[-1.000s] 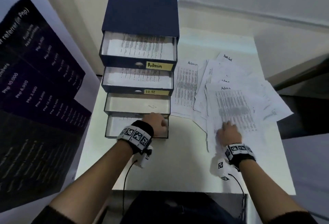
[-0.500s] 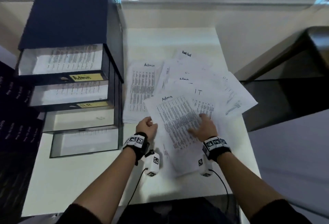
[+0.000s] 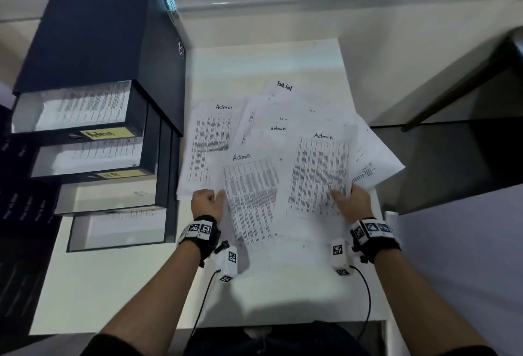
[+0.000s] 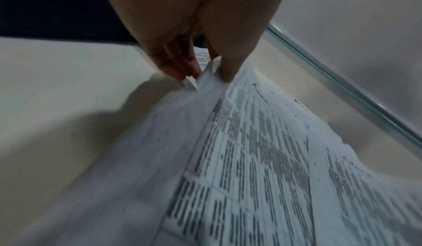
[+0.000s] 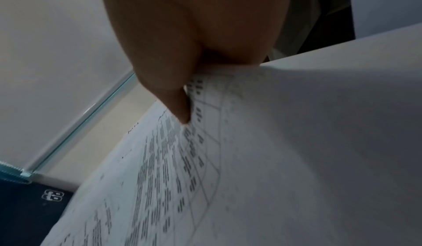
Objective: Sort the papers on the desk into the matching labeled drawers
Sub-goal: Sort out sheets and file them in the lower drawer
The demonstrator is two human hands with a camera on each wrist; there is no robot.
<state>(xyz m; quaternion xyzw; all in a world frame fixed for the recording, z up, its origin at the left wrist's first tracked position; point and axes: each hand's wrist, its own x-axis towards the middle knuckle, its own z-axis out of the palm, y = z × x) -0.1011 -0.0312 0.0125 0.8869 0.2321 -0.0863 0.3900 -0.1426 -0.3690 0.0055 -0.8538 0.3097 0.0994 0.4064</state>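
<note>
The left hand (image 3: 208,202) has a narrow grip on the left edge of a printed sheet headed "Admin" (image 3: 250,197), thumb on top and fingers (image 4: 180,65) beneath, as the left wrist view shows with the paper's edge pinched and lifted into a fold. The right hand (image 3: 352,203) holds a second "Admin" sheet (image 3: 319,174) the same way, its thumb (image 5: 175,103) pressed on the printed face near the sheet's lower right corner; the fingers under the paper are hidden. Both sheets sit at the centre of the head frame, on top of a loose spread of papers (image 3: 283,118) fanned over the white surface (image 3: 119,285). A third sheet headed "Admin" (image 3: 208,146) lies flat at the left edge of the spread, and one headed "Task List" (image 3: 284,87) pokes out at the top. At the left of the frame stands a dark blue drawer unit (image 3: 93,33) with four drawers pulled out in steps. The top drawer (image 3: 76,109) holds printed pages and carries a yellow "Admin" label (image 3: 106,133); the second drawer (image 3: 90,156) also holds pages, and its yellow label (image 3: 120,174) is too blurred to read. The third drawer (image 3: 107,196) and the lowest drawer (image 3: 119,229) show pale interiors, their labels not legible. Both wrists wear black bands with marker tags (image 3: 199,228).
</note>
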